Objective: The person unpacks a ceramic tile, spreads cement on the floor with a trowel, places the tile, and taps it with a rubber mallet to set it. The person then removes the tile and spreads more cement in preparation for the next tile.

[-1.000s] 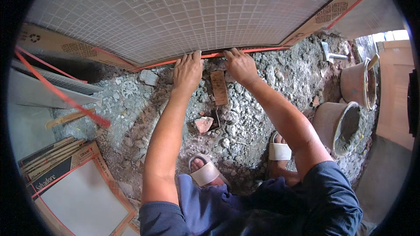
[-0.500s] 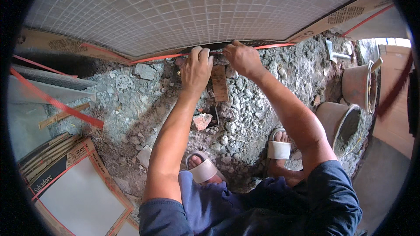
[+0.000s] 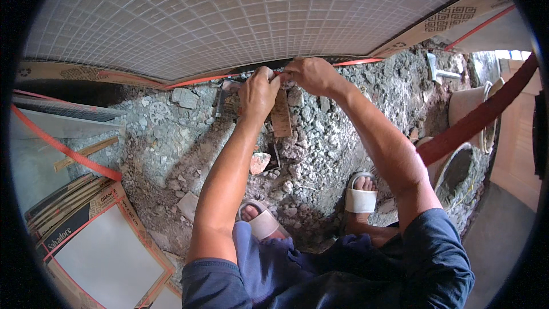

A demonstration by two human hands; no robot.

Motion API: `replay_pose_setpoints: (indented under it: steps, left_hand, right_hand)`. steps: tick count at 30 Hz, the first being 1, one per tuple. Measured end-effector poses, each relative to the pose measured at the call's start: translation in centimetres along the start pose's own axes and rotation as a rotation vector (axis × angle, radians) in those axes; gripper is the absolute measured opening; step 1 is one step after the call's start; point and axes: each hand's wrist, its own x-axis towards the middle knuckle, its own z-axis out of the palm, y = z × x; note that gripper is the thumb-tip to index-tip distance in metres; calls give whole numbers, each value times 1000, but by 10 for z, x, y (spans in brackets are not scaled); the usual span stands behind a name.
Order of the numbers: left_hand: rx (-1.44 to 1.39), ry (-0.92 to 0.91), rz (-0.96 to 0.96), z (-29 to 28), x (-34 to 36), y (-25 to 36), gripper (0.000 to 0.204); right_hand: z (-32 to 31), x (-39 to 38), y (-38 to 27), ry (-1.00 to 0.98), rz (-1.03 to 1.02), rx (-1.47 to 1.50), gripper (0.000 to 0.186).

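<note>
A large tile (image 3: pixel 257 11) with a grid-patterned back stands across the top, its lower edge edged with cardboard (image 3: pixel 63 71) and a red strap (image 3: pixel 360 62). At that edge my left hand (image 3: pixel 257 94) and my right hand (image 3: pixel 314 74) are close together, fingers curled on the red strap; their fingertips are partly hidden. Under them on the rubble lie a short wooden board (image 3: pixel 280 120) and a small dark-grey piece (image 3: pixel 223 94), partly behind my left hand. A pinkish broken stone (image 3: pixel 259 163) sits just below.
Two buckets (image 3: pixel 469 100), one holding grey mix (image 3: pixel 460 169), stand right, below a hammer-like tool (image 3: pixel 434 68). A loose red strap (image 3: pixel 474 117) crosses them. Boxed tiles (image 3: pixel 108 257) lie lower left, leaning panels (image 3: pixel 68 126) at left. My sandalled feet (image 3: pixel 361 197) stand on rubble.
My hands have drawn closer together along the strap, the left moving rightward. A loose red strap has swung in at the right across the buckets. The tile edge has shifted slightly in the picture.
</note>
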Motion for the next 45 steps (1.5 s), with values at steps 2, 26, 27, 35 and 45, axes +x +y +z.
replay_pose_setpoints:
  steps: [2, 26, 27, 35, 45]
  left_hand:
    - [-2, 12, 23, 0, 1, -2, 24]
    - [-75, 58, -43, 6, -13, 6, 33]
    - [-139, 25, -94, 8, -10, 4, 34]
    - [-488, -27, -340, 16, -10, 7, 31]
    - [-521, 200, -461, 43, -9, 22, 29]
  right_hand:
    - [-2, 1, 0, -2, -20, -7, 25]
    - [-1, -1, 1, -44, 37, 94, 24]
    - [-2, -1, 2, -43, 40, 115, 25]
    - [-1, -1, 3, -55, 95, 146, 26]
    - [10, -3, 7, 99, 40, 112, 26]
